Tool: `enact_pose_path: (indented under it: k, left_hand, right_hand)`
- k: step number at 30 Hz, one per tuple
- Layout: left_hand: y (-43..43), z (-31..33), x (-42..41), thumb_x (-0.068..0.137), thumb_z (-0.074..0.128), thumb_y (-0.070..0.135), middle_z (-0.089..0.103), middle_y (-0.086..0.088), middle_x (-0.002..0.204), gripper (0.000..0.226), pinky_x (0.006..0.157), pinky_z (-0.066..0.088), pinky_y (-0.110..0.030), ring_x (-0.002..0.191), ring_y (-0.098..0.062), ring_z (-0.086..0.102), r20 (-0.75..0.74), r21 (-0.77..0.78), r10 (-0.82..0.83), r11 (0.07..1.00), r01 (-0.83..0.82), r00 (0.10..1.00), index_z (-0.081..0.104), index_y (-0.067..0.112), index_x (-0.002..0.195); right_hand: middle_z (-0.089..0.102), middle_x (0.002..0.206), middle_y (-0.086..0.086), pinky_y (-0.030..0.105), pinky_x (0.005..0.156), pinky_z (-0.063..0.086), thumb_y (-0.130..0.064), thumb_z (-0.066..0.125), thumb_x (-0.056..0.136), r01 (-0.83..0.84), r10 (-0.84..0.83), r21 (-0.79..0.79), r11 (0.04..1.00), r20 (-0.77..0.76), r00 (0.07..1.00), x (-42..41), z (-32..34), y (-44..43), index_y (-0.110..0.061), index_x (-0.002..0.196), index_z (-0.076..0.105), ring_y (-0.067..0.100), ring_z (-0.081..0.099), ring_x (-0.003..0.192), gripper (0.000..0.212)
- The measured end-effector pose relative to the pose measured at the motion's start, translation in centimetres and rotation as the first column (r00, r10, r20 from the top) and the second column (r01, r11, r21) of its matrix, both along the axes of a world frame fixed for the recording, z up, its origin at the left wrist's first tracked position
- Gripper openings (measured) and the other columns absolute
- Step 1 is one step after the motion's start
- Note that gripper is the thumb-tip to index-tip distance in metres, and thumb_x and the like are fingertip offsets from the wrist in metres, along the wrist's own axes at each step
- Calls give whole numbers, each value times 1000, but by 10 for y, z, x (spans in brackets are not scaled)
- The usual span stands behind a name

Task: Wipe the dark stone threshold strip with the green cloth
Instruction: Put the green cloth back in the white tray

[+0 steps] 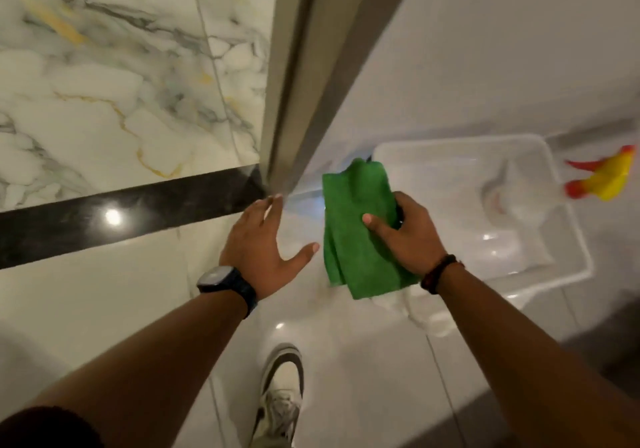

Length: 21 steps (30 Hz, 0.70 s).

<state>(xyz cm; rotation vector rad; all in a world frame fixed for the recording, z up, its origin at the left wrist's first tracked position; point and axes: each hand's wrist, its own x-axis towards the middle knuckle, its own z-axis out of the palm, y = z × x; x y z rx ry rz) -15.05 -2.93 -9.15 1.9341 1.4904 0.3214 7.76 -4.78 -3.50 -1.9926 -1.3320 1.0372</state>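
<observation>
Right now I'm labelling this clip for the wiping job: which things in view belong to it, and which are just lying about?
Belong to the job:
green cloth, gripped in the right hand
dark stone threshold strip
left hand, open and empty

Just lying about:
white plastic tub
yellow and red toy

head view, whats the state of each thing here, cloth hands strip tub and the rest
green cloth: folded, hanging from the right hand, off the floor
right hand: shut on the cloth
left hand: open, fingers spread, holding nothing
dark stone threshold strip: bare, glossy, cloth not on it
clear plastic tub: upright on the floor
yellow and red toy: lying beside the tub
</observation>
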Motion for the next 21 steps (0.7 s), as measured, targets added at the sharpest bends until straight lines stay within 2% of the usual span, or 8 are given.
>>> enact_pose_path:
  k: [3, 7, 9, 11, 13, 17, 19, 21]
  left_hand:
    - [5, 39, 56, 79, 66, 59, 41, -18, 147, 89, 111, 31, -42, 135, -32, 35, 72, 33, -46, 999, 44, 996, 35, 7, 145]
    - [17, 54, 119, 79, 51, 69, 40, -14, 148, 91, 109, 31, -41, 136, -29, 35, 93, 80, -114, 991, 107, 989, 33, 10, 146]
    - [19, 47, 139, 77, 42, 75, 31, -12, 155, 97, 115, 24, -41, 141, -27, 26, 30, 89, -187, 979, 184, 982, 26, 12, 149]
    - [19, 36, 155, 78, 35, 78, 16, -11, 161, 101, 118, 8, -39, 147, -27, 11, -70, 110, -278, 952, 285, 958, 15, 12, 152]
    - [17, 24, 163, 79, 32, 78, 1, -11, 162, 103, 116, -6, -37, 148, -26, -4, -165, 135, -332, 925, 355, 929, 4, 12, 152]
    - [12, 2, 165, 82, 31, 75, -11, -12, 161, 101, 114, -15, -38, 145, -26, -20, -325, 86, -442, 866, 492, 836, -2, 10, 152]
    - [13, -2, 161, 81, 29, 77, -13, -11, 161, 102, 114, -15, -38, 145, -24, -21, -323, 96, -437, 867, 488, 839, -3, 11, 152]
    - [12, 3, 155, 77, 26, 81, -14, -9, 161, 106, 113, -15, -36, 145, -22, -20, -291, 103, -431, 874, 475, 854, -5, 13, 152]
  right_hand:
    - [67, 88, -8, 14, 62, 49, -20, 70, 84, 52, -52, 6, 999, 23, 998, 56, 45, 4, -20, 92, 61, 3, 63, 77, 12]
    - [69, 92, -5, 23, 69, 55, -20, 70, 85, 144, -146, -53, 988, -41, 988, 117, 43, 6, -23, 91, 62, 11, 66, 85, 11]
    - [67, 96, 0, 30, 74, 54, -23, 69, 85, 215, -216, -132, 968, 3, 976, 138, 20, -3, -17, 100, 61, 20, 65, 91, 18]
    - [63, 105, 9, 34, 79, 49, -31, 68, 86, 265, -223, -298, 917, 170, 960, 153, -5, -13, -9, 113, 56, 28, 60, 95, 37]
    - [58, 118, 17, 42, 85, 48, -40, 66, 85, 289, -148, -356, 889, 375, 915, 156, -25, -23, -7, 124, 46, 34, 56, 102, 55]
    - [34, 146, 25, 55, 104, 36, -47, 58, 87, 86, 3, -103, 991, 658, 753, 139, -50, -30, -10, 146, 19, 42, 34, 132, 80]
    - [12, 158, 19, 56, 114, 17, -55, 42, 90, -104, 254, -252, 962, 690, 678, 129, -59, -29, -18, 151, 5, 38, 11, 144, 80]
    - [-2, 161, 12, 57, 115, 0, -62, 24, 91, -152, 409, -402, 903, 694, 592, 123, -66, -31, -23, 150, -6, 33, -5, 146, 77]
